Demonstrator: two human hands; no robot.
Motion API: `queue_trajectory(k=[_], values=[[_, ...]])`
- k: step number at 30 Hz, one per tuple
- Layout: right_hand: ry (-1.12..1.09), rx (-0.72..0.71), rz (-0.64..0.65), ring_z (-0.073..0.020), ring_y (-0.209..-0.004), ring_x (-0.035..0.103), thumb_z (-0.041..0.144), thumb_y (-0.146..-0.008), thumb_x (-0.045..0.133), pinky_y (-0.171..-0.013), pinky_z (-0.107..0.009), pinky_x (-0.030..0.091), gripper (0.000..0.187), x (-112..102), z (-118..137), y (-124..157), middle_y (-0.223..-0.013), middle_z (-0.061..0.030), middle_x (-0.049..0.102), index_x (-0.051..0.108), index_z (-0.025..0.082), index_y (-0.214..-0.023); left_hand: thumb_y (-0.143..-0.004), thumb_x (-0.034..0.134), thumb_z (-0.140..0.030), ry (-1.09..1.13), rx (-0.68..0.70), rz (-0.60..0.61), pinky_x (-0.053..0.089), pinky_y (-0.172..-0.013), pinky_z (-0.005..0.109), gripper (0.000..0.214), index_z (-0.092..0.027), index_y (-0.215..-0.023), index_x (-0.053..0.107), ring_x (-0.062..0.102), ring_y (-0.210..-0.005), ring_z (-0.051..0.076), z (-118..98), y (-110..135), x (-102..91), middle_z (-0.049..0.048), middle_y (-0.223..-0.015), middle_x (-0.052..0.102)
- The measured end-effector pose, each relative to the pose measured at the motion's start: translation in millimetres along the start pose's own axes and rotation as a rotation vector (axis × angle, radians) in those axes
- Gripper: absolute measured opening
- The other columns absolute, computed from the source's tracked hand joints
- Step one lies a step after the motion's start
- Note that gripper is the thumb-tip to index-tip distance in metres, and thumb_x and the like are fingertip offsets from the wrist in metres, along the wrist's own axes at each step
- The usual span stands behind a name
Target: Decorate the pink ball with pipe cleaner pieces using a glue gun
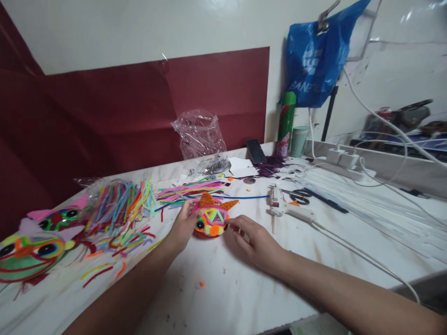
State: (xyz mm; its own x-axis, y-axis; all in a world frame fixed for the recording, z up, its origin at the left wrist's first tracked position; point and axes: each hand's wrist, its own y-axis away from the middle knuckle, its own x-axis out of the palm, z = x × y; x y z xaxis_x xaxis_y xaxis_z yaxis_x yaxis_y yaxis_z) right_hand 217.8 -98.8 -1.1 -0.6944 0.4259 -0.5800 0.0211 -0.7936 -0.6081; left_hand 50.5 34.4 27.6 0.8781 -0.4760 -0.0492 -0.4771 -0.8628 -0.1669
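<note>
A small round animal face made of coloured pipe cleaners, with orange pointed ears, a round orange nose and black eyes, sits on the table in front of me. My left hand grips its left side, fingers behind and thumb along the edge. At its right edge, by the right eye, is my right hand. Those fingertips appear to touch the edge, with the thumb held apart below. A white glue gun lies to the right of the face, beside black-handled scissors.
Two finished-looking animal faces, one in front, lie at left near bundled pipe cleaners and scattered cut pieces. Clear glue sticks or strips, a power strip and trailing cords occupy the right. A phone and a green spray can stand behind.
</note>
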Motion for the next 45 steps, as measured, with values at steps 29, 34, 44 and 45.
queue_trajectory(k=[29, 34, 44, 45], values=[[-0.034, 0.076, -0.017, -0.0164, -0.077, 0.058, 0.013, -0.084, 0.042, -0.063, -0.027, 0.050, 0.040, -1, 3, -1, -0.094, -0.0095, 0.058, 0.053, 0.014, -0.122, -0.073, 0.063, -0.037, -0.151, 0.089, 0.045, 0.050, -0.079, 0.030, 0.038, -0.022, -0.105, 0.050, 0.062, -0.095, 0.019, -6, 8, 5.6, 0.0033, -0.107, 0.062], [-0.065, 0.095, 0.004, -0.0163, -0.078, 0.059, 0.012, -0.084, 0.043, -0.065, -0.030, 0.051, 0.044, -1, 1, -1, -0.098, -0.0098, 0.055, 0.050, 0.016, -0.127, -0.079, 0.058, -0.042, -0.290, 0.167, -0.038, 0.047, -0.090, 0.038, 0.044, -0.022, -0.116, 0.047, 0.059, -0.106, 0.023, -3, 19, 16.4, 0.0079, -0.116, 0.060], [-0.082, 0.110, -0.004, -0.0159, -0.079, 0.060, 0.012, -0.084, 0.045, -0.064, -0.029, 0.052, 0.040, -1, 0, -1, -0.101, -0.0096, 0.056, 0.049, 0.017, -0.123, -0.065, 0.073, -0.029, -0.376, 0.162, -0.101, 0.039, -0.101, 0.044, 0.073, -0.022, -0.130, 0.040, 0.051, -0.119, 0.028, 5, 27, 27.0, 0.0123, -0.130, 0.051], [-0.082, 0.112, -0.003, -0.0160, -0.079, 0.060, 0.012, -0.084, 0.044, -0.064, -0.030, 0.052, 0.039, -1, 1, -2, -0.101, -0.0099, 0.057, 0.049, 0.017, -0.123, -0.066, 0.073, -0.028, -0.377, 0.157, -0.098, 0.039, -0.101, 0.044, 0.072, -0.023, -0.130, 0.039, 0.050, -0.120, 0.028, 4, 27, 27.2, 0.0123, -0.130, 0.050]])
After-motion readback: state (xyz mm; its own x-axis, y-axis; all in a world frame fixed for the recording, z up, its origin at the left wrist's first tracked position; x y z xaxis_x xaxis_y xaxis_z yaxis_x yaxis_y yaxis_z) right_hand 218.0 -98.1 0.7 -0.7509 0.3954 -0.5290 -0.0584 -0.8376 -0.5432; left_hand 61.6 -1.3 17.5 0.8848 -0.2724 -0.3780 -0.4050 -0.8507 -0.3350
